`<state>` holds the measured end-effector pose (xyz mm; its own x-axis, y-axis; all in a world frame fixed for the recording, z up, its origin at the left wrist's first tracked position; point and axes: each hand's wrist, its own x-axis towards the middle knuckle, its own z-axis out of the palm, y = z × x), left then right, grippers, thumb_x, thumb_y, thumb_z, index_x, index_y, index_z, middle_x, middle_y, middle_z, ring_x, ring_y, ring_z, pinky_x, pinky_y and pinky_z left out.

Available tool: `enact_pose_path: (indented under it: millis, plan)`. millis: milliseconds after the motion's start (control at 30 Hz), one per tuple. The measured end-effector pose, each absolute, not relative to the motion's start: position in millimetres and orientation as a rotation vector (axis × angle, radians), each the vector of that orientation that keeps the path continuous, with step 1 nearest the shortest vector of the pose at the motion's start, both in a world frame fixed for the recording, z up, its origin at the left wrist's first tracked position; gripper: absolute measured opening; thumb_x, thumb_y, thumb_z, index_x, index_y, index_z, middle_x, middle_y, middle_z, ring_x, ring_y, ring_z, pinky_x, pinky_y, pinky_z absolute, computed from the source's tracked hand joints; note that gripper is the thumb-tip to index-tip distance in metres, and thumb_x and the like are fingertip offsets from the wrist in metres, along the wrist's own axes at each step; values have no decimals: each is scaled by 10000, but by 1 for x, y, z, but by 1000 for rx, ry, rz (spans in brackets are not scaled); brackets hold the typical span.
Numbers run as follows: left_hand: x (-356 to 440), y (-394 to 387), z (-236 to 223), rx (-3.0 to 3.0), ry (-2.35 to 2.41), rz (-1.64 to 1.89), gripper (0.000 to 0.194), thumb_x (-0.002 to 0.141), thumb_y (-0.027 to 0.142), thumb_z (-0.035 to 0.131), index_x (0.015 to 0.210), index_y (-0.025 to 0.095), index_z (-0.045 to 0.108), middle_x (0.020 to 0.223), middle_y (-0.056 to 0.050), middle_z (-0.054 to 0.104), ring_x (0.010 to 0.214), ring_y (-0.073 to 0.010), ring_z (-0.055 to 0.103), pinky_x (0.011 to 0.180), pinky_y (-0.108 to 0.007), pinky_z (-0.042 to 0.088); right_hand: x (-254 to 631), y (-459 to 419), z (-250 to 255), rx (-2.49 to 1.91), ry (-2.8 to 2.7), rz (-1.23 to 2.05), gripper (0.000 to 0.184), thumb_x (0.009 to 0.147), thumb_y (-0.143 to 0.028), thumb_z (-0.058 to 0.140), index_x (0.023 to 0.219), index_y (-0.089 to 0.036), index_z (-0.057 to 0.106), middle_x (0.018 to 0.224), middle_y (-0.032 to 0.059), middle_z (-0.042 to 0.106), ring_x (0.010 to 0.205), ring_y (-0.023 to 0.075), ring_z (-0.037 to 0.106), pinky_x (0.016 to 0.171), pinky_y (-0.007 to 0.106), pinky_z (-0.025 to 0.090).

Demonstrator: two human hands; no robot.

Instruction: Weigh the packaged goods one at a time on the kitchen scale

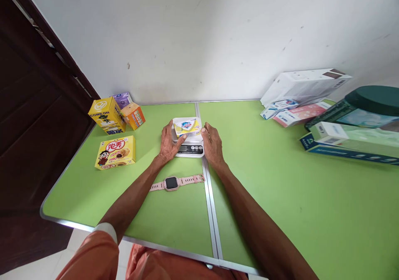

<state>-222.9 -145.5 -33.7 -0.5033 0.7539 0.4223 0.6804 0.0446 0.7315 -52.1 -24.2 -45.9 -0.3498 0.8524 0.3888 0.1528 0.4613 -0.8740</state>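
A white kitchen scale (199,150) with a small display and black button panel lies on the table. On its pan rests a yellow and white soap box (187,126), flat, its printed face up. My left hand (170,143) wraps the scale's left side, the thumb reaching over the front near the box's lower edge. Against the right side, my right hand (213,143) is curled with its thumb at the pan's edge; its fingertips are partly hidden. Closer to me, a pink smartwatch (171,183) lies with its strap spread out, one end behind my left forearm.
On the left stand a yellow carton (107,115), an orange box (134,115), a purple box (122,99) and a yellow snack box (115,152). Several boxes, including a white one (302,86), and a dark green-lidded container (374,101) fill the right. A metal seam (211,205) crosses the green table.
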Motion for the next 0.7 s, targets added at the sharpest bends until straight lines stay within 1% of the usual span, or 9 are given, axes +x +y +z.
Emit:
enact_pose_path:
  millis: [167, 233, 300, 433, 567, 700]
  plan:
    - [-223, -146, -34, 1540, 2234, 1448, 968, 1000, 761, 709, 1730, 194, 422, 1658, -256, 565, 1590, -427, 522, 1352, -647, 414, -53, -24, -46, -842, -1816, 961, 897, 1079, -887, 384, 1537, -181, 694, 1488, 240, 720, 1415, 386, 658, 1268, 653, 514]
    - [-225, -145, -34, 1541, 2230, 1440, 986, 981, 781, 721, 1718, 188, 443, 1646, -255, 572, 1591, -428, 519, 1348, -644, 418, -54, -24, -46, -825, -1835, 936, 886, 1083, -877, 390, 1535, -178, 694, 1499, 241, 711, 1442, 391, 635, 1282, 667, 499]
    - [-228, -144, -32, 1543, 2232, 1435, 989, 961, 820, 722, 1682, 183, 493, 1637, -253, 584, 1581, -423, 525, 1348, -643, 419, -56, -24, -47, -799, -1856, 906, 873, 1089, -873, 381, 1519, -187, 705, 1501, 234, 704, 1454, 388, 617, 1302, 670, 485]
    - [-235, -143, -25, 1580, 2274, 1432, 903, 934, 845, 739, 1550, 197, 616, 1611, -236, 631, 1532, -413, 572, 1347, -657, 426, -60, -24, -46, -780, -1890, 901, 810, 1106, -862, 371, 1484, -249, 741, 1541, 188, 686, 1482, 364, 590, 1349, 643, 452]
    - [-242, -143, -18, 1598, 2318, 1411, 866, 898, 832, 780, 1463, 188, 654, 1537, -233, 669, 1488, -415, 612, 1316, -643, 472, -65, -24, -44, -791, -1881, 936, 715, 1114, -818, 475, 1448, -265, 782, 1576, 168, 675, 1522, 367, 562, 1380, 620, 422]
    - [-248, -142, -13, 1592, 2372, 1365, 816, 887, 823, 776, 1412, 212, 650, 1496, -210, 685, 1457, -413, 627, 1287, -638, 500, -69, -21, -39, -763, -1908, 930, 611, 1118, -735, 595, 1455, -266, 795, 1579, 169, 678, 1523, 381, 568, 1373, 631, 425]
